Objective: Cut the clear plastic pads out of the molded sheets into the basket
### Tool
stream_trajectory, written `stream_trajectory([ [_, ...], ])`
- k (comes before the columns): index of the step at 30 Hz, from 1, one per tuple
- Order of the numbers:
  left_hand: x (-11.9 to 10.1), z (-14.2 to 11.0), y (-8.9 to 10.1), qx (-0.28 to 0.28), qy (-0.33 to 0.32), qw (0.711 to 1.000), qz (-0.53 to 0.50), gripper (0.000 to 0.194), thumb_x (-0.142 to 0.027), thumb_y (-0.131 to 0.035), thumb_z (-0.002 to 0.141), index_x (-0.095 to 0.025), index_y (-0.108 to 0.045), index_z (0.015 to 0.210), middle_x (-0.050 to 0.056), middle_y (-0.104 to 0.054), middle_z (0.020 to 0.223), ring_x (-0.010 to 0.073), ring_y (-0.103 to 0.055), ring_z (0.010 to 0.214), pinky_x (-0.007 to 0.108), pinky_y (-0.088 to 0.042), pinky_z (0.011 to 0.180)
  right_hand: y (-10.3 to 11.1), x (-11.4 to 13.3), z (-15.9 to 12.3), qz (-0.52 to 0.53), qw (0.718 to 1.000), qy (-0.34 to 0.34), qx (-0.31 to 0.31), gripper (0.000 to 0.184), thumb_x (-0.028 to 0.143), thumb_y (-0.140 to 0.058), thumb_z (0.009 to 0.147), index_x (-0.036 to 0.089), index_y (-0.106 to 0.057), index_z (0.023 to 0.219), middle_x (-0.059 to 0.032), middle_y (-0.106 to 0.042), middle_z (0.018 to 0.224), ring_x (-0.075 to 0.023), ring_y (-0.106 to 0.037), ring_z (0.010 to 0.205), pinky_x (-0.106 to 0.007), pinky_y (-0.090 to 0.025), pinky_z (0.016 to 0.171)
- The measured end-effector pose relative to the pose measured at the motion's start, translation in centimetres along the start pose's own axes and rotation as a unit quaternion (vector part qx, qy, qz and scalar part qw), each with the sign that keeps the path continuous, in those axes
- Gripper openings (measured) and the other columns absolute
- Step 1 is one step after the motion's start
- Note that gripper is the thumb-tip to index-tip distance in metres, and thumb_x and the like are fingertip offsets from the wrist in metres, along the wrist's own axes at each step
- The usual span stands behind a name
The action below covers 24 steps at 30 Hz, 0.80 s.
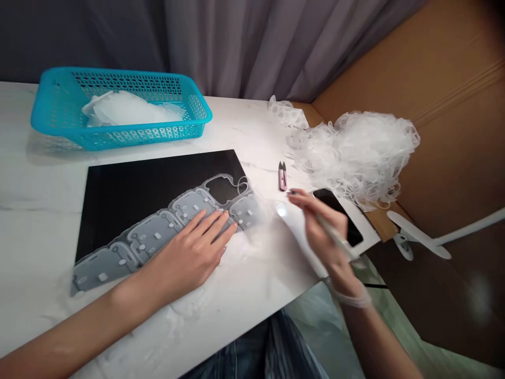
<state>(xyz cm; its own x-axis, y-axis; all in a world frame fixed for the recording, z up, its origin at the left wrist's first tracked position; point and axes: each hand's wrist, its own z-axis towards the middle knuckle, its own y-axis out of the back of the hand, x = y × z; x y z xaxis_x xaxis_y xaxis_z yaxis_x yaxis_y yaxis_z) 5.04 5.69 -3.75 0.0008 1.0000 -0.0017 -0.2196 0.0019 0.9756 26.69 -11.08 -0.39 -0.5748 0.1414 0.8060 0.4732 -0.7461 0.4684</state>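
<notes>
Two hands work at a black board (150, 189): the left hand (189, 252), fingers spread, presses a translucent plastic strip (153, 234) onto it; the right hand (321, 231) pinches a white stick (335, 237). Slack pressure could let the strip slip.

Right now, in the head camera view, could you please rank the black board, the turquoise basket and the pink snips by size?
Largest to smallest: the black board, then the turquoise plastic basket, then the pink thread snips.

Left hand (189, 258) presses translucent strip (152, 234) (right hand (319, 231) grips white rod (335, 237)).
</notes>
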Motion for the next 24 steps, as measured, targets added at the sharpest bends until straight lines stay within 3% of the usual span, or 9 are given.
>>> stream_trajectory([
  [3,0.0,0.0,0.2,0.013,-0.002,1.0,-0.003,0.046,-0.02,-0.04,0.099,-0.011,-0.051,0.143,0.019,-0.052,0.146,0.0336,-0.049,0.136,0.052,-0.039,0.113,1.7,0.8,-0.2,-0.01,0.999,0.004,-0.034,0.018,0.024,-0.06,0.096,0.024,-0.077,0.1,-0.005,-0.075,0.113,-0.0244,-0.073,0.103,-0.043,-0.061,0.094],
  [6,0.0,0.0,0.3,0.018,0.002,1.0,-0.01,0.047,-0.019,-0.042,0.098,-0.011,-0.049,0.144,0.021,-0.051,0.147,0.0343,-0.047,0.137,0.053,-0.038,0.114,1.4,2.2,-1.4,-0.044,0.998,0.038,0.039,0.027,0.031,-0.056,0.099,0.025,-0.07,0.12,-0.0079,-0.07,0.126,-0.023,-0.075,0.094,-0.04,-0.063,0.087],
  [8,0.0,0.0,0.4,0.016,0.004,1.0,-0.016,0.047,-0.017,-0.042,0.098,-0.01,-0.05,0.143,0.021,-0.051,0.146,0.0346,-0.047,0.137,0.053,-0.038,0.114,0.4,2.9,-2.2,-0.09,0.986,0.088,0.111,0.041,0.042,-0.045,0.103,0.024,-0.06,0.136,-0.0111,-0.063,0.137,-0.0248,-0.073,0.102,-0.042,-0.062,0.088],
  [10,0.0,0.1,0.5,0.013,0.004,1.0,-0.024,0.046,-0.016,-0.042,0.097,-0.01,-0.051,0.141,0.022,-0.051,0.145,0.0348,-0.047,0.137,0.053,-0.039,0.113,-0.7,3.3,-2.8,-0.139,0.963,0.15,0.174,0.059,0.054,-0.027,0.104,0.019,-0.053,0.142,-0.0152,-0.066,0.131,-0.0273,-0.071,0.104,-0.045,-0.061,0.085],
  [14,0.1,0.3,0.8,0.02,0.011,0.999,-0.041,0.046,-0.018,-0.043,0.096,-0.012,-0.052,0.141,0.021,-0.052,0.142,0.0343,-0.049,0.135,0.051,-0.04,0.113,-2.4,3.3,-3.4,-0.194,0.932,0.207,0.224,0.08,0.062,-0.008,0.1,0.007,-0.055,0.135,-0.0149,-0.073,0.092,-0.026,-0.068,0.084,-0.042,-0.058,0.071],
  [18,0.2,0.4,1.0,0.028,0.016,0.998,-0.051,0.049,-0.018,-0.039,0.097,-0.013,-0.048,0.145,0.02,-0.052,0.14,0.0333,-0.047,0.136,0.052,-0.038,0.114,-3.0,3.1,-4.0,-0.192,0.936,0.203,0.213,0.081,0.066,-0.01,0.098,0.006,-0.057,0.127,-0.0171,-0.071,0.1,-0.0253,-0.065,0.088,-0.038,-0.056,0.074],
  [24,0.2,0.3,0.9,0.027,0.016,0.998,-0.059,0.052,-0.019,-0.037,0.099,-0.013,-0.04,0.15,0.02,-0.051,0.141,0.0327,-0.046,0.137,0.052,-0.036,0.115,-3.7,3.3,-3.8,-0.226,0.92,0.227,0.224,0.084,0.069,-0.009,0.095,0.007,-0.062,0.116,-0.015,-0.068,0.091,-0.0252,-0.06,0.081,-0.039,-0.053,0.071],
])
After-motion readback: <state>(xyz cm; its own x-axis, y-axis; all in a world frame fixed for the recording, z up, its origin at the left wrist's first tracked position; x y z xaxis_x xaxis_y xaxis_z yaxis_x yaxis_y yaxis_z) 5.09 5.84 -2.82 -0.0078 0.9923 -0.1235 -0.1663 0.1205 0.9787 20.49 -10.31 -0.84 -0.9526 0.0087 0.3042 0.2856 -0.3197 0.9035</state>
